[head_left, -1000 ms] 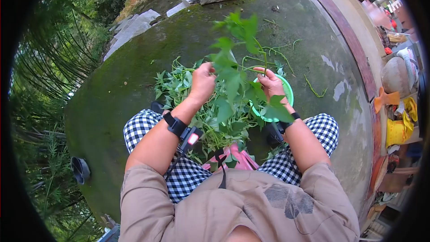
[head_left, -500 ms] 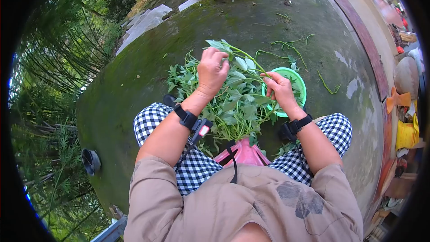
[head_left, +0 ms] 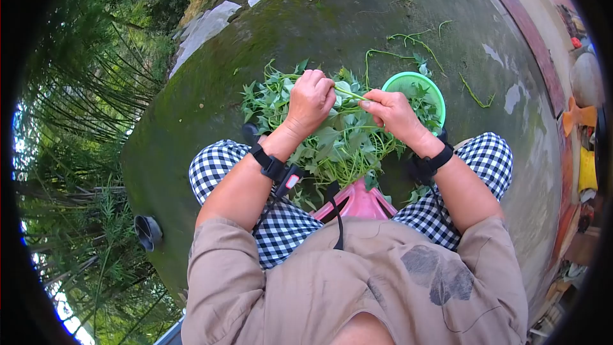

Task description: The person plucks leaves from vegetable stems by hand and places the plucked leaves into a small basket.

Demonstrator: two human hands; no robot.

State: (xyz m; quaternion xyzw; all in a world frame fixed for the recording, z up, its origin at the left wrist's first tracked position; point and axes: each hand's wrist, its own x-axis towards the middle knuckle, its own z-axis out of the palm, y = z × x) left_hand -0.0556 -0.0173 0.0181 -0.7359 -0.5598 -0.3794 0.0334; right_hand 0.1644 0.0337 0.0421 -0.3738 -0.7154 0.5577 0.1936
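Note:
Between my two hands stretches a green leafy stem [head_left: 348,93]. My left hand [head_left: 311,99] is closed around its left part, knuckles up. At its right end, my right hand [head_left: 396,115] pinches the stem between thumb and fingers. Below both hands lies a heap of leafy green vines [head_left: 338,147], heart-shaped or pointed in leaf. Just beyond my right hand stands a light green basin [head_left: 439,99] with loose leaves inside, its near side partly hidden by the hand.
A pink plastic stool [head_left: 359,202] is between my checkered knees. Bare stems [head_left: 476,92] lie scattered on the mossy concrete [head_left: 211,112]. Stone blocks [head_left: 207,32] line the far left edge near bushes. A dark bucket [head_left: 148,232] sits left, and an orange object [head_left: 579,116] is at the right.
My left hand has lowered and moved slightly right, while my right hand has shifted a little left. The gap between them has narrowed, and the stem now lies lower over the heap.

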